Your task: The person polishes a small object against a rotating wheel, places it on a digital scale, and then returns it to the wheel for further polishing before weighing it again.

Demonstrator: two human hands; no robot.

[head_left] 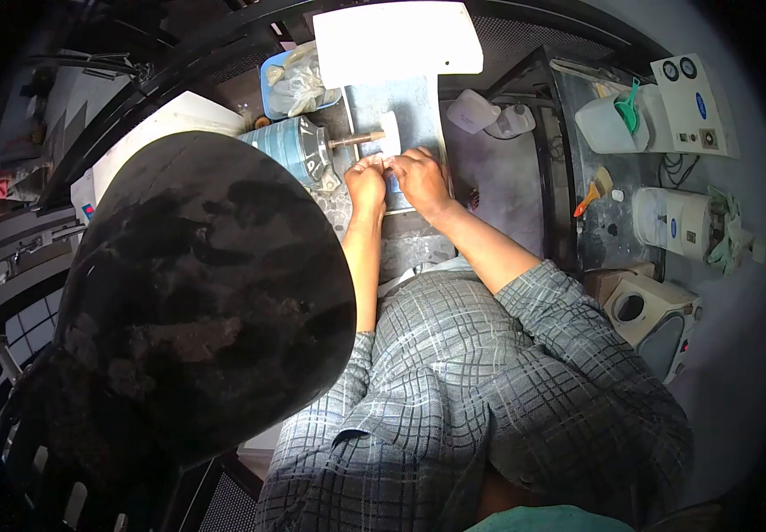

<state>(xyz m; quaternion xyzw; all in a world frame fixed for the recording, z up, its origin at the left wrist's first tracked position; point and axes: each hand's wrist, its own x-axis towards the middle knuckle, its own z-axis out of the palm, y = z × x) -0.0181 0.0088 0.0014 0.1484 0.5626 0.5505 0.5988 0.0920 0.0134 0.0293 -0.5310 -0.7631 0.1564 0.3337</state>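
A bench motor with a blue-grey body points its spindle to the right, and a white polishing wheel sits on the end. Just below the wheel, my left hand and my right hand meet with fingers pinched together. Something small and pale seems to be between the fingertips, mostly hidden by them; its kind cannot be made out. Whether it touches the wheel is not clear. Beneath the hands lies a grey metal tray, under a bright white panel.
A large dark rounded object blocks the left foreground. Behind the motor stands a blue bin with plastic bags. On the right shelf are a brush, a clear container with a green scoop, and white machines.
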